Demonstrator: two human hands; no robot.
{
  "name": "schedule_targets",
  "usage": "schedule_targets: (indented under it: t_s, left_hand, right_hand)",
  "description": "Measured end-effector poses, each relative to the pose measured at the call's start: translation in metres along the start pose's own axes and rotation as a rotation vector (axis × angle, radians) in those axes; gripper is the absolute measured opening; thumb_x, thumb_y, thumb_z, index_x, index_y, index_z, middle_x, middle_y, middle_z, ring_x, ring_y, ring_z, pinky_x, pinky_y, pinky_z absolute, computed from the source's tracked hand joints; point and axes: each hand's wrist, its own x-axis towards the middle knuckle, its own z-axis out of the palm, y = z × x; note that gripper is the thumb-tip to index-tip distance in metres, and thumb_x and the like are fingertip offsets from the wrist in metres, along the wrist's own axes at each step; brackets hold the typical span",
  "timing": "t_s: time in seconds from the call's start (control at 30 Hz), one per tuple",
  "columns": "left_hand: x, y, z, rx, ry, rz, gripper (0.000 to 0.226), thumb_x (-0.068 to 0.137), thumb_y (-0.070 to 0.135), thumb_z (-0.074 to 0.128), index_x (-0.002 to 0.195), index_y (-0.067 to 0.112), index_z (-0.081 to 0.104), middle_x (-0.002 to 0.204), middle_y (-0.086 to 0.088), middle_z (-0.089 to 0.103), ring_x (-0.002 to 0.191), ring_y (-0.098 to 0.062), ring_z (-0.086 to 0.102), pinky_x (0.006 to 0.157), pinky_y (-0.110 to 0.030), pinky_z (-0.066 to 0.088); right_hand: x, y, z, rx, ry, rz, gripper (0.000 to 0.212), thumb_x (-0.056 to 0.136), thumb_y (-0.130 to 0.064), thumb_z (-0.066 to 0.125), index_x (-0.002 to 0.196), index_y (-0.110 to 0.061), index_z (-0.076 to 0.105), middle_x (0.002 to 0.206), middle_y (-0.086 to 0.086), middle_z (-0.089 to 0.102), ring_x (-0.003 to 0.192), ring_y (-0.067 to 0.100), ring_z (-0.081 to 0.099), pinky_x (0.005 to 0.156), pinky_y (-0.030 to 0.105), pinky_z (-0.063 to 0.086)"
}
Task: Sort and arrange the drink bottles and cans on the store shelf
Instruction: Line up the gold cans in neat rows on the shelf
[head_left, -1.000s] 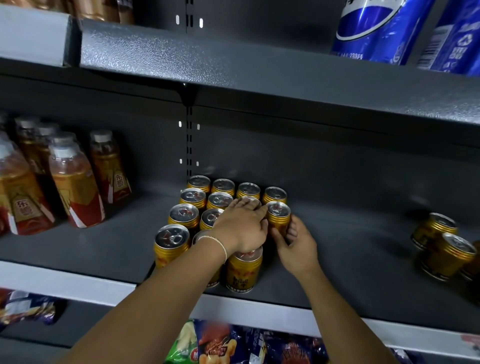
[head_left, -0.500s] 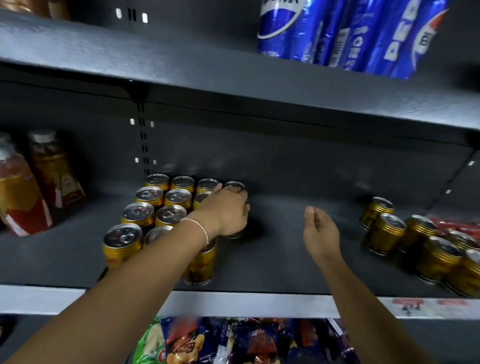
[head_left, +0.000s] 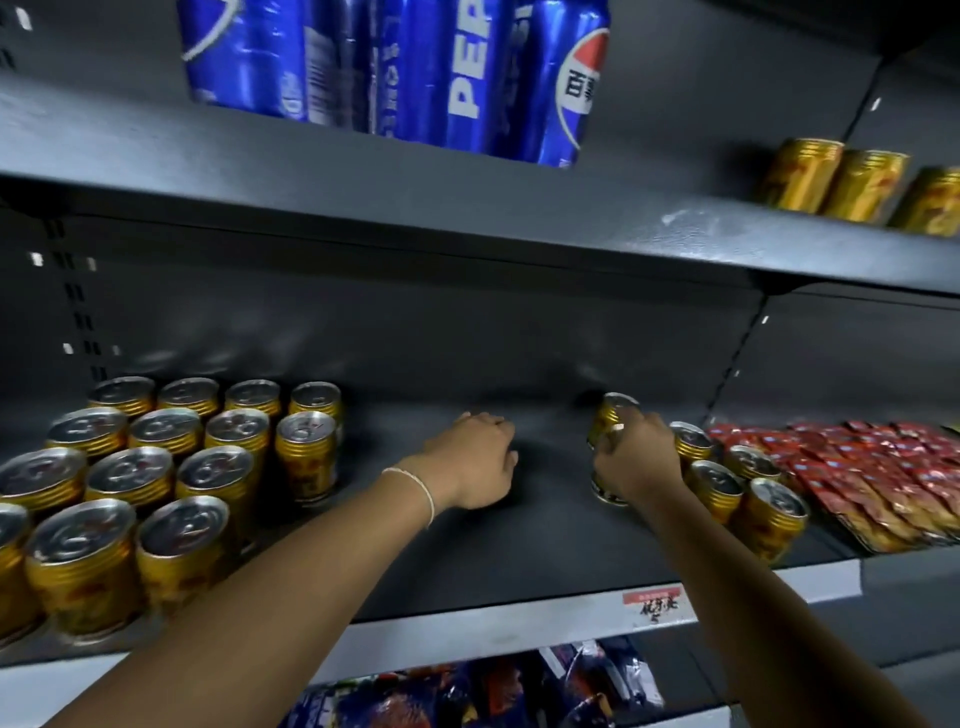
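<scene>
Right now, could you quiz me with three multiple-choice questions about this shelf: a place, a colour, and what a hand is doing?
1. Where do the blue Pepsi cans stand?
A. on the upper shelf
B. on the floor
C. in a basket

2. What colour are the packets at far right?
A. green
B. red
C. white

3. What is the right hand doing?
A. hanging idle
B. holding a bottle
C. gripping a gold can

Answers: 1 A, they fill the upper shelf; 2 B, the wrappers show red; 3 C, its fingers curl round the can.
</scene>
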Motion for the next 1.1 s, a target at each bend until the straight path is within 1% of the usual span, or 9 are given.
schedule_targets:
  t_s: [0.27,0.4,0.53,0.67,0.73,0.83,0.93,1.0,1.1]
  left_hand:
    - [0.037,0.031,0.029,-0.032,-0.042,-0.041,0.044,0.100,0.034,0.038,0.134,0.007,0.046,0.141,-0.012,0.046,0.130,-0.030,0.041,0.110,-0.041,0.035]
    - [0.044,0.037,0.041,-0.044,-0.043,-0.061,0.040,0.099,0.036,0.040,0.126,0.009,0.051,0.133,-0.012,0.051,0.123,-0.030,0.047,0.103,-0.041,0.041]
    - [0.047,0.039,0.049,-0.073,-0.043,-0.066,0.045,0.099,0.036,0.041,0.134,0.008,0.047,0.140,-0.011,0.047,0.128,-0.030,0.045,0.105,-0.039,0.041]
    - [0.050,0.040,0.052,-0.135,-0.019,-0.080,0.043,0.097,0.035,0.046,0.130,0.009,0.050,0.136,-0.011,0.052,0.122,-0.029,0.049,0.101,-0.036,0.043]
    - [0.049,0.036,0.054,-0.175,-0.020,-0.087,0.054,0.094,0.038,0.053,0.139,0.010,0.044,0.143,-0.010,0.048,0.130,-0.028,0.045,0.106,-0.032,0.039]
    - [0.039,0.028,0.053,-0.350,-0.067,-0.120,0.083,0.082,0.048,0.068,0.149,0.015,0.032,0.151,-0.002,0.040,0.137,-0.021,0.040,0.110,-0.028,0.034]
    - [0.022,0.018,0.047,-0.578,-0.052,-0.114,0.069,0.069,0.046,0.081,0.129,0.031,0.051,0.125,0.011,0.061,0.115,-0.011,0.058,0.103,-0.032,0.045]
    - [0.008,0.011,0.040,-0.683,-0.013,-0.125,0.059,0.065,0.041,0.085,0.114,0.036,0.054,0.107,0.015,0.066,0.099,-0.005,0.063,0.096,-0.033,0.051]
    - [-0.014,-0.003,0.027,-0.794,0.063,-0.162,0.064,0.054,0.040,0.089,0.109,0.034,0.056,0.102,0.012,0.069,0.095,-0.006,0.065,0.092,-0.033,0.053]
  right_hand:
    - [0.025,0.024,-0.001,-0.063,-0.121,-0.041,0.045,0.088,-0.032,0.056,0.128,-0.013,0.051,0.123,0.017,0.054,0.110,0.035,0.053,0.094,0.043,0.050]
    - [0.032,0.027,0.000,-0.044,-0.118,-0.057,0.041,0.087,-0.029,0.058,0.123,-0.012,0.051,0.116,0.017,0.058,0.109,0.037,0.053,0.091,0.041,0.049]
    - [0.030,0.028,-0.004,0.095,-0.093,-0.051,0.052,0.085,-0.028,0.063,0.133,-0.018,0.046,0.109,0.012,0.062,0.108,0.035,0.054,0.092,0.045,0.051]
    - [0.025,0.024,-0.004,0.214,-0.103,-0.062,0.053,0.083,-0.029,0.067,0.133,-0.021,0.049,0.106,0.005,0.064,0.107,0.030,0.058,0.094,0.037,0.050]
    - [0.023,0.021,-0.004,0.358,-0.127,-0.040,0.056,0.080,-0.029,0.073,0.132,-0.023,0.054,0.111,0.003,0.063,0.107,0.024,0.060,0.093,0.028,0.048]
    - [0.021,0.011,-0.007,0.663,-0.236,0.024,0.049,0.075,-0.024,0.082,0.119,-0.026,0.061,0.109,0.001,0.060,0.104,0.018,0.060,0.089,0.032,0.053]
    - [0.014,-0.010,-0.014,0.879,-0.338,0.001,0.037,0.076,-0.015,0.083,0.105,-0.028,0.063,0.108,0.003,0.063,0.101,0.013,0.061,0.071,0.023,0.051]
    - [0.007,-0.027,-0.019,0.962,-0.382,-0.055,0.035,0.078,-0.009,0.081,0.101,-0.030,0.065,0.108,0.002,0.064,0.103,0.012,0.061,0.070,0.019,0.049]
    - [-0.006,-0.052,-0.027,1.051,-0.444,-0.126,0.036,0.081,-0.001,0.076,0.103,-0.028,0.066,0.112,0.004,0.065,0.108,0.014,0.062,0.074,0.019,0.049]
